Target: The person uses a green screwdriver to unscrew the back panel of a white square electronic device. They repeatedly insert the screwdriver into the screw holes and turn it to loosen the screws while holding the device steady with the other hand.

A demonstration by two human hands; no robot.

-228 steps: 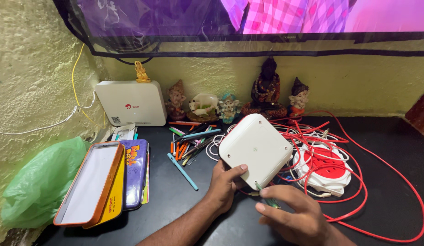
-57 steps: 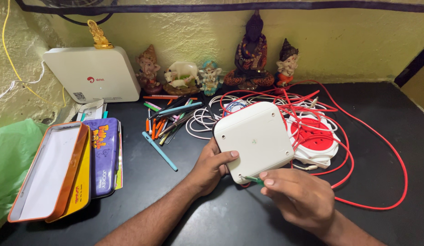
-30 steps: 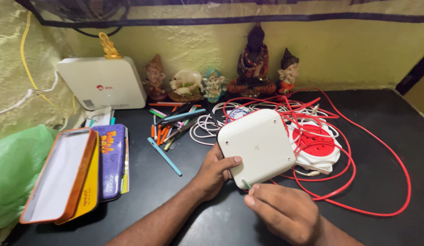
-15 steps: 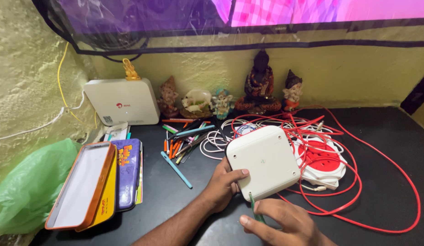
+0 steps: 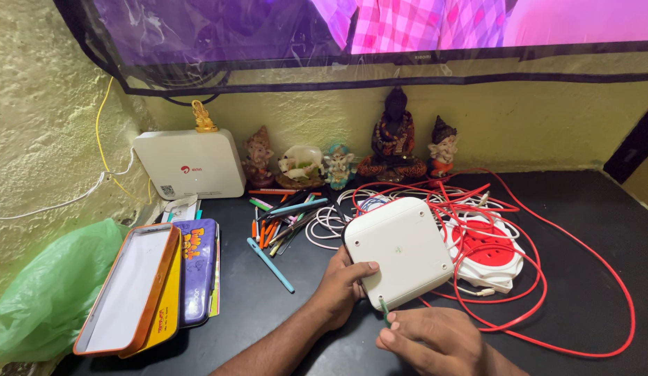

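Item: white square box [image 5: 399, 251], rounded corners, flat face up, tilted on a black desk [image 5: 588, 209]; sits just left of centre-right, at about 12 o'clock from the right hand.

Left hand [image 5: 341, 285]: fingers wrapped round the box's lower-left corner, thumb on the top face, closed in a steadying grip.

Right hand [image 5: 435, 341]: curled nearly shut, pinching a thin green tool [image 5: 384, 311] (tip type too small to tell) whose point meets the box's near edge.

Surroundings: red cable [image 5: 574, 278] looped at 3 o'clock of the box, around a white-and-red cable reel [image 5: 487, 252] that touches or lies under the box's right side; loose pens [image 5: 272, 256] at 9 o'clock; open pencil tin [image 5: 132, 289] further left; white router [image 5: 190, 165] and small figurines [image 5: 393, 143] along the wall at 11 to 12 o'clock.

Risks (judged): the tool could skid off the smooth edge toward the left thumb, since the pinch is slight; the tilted box could rock on the cable beneath it; small freed parts could vanish among the pens and loops.
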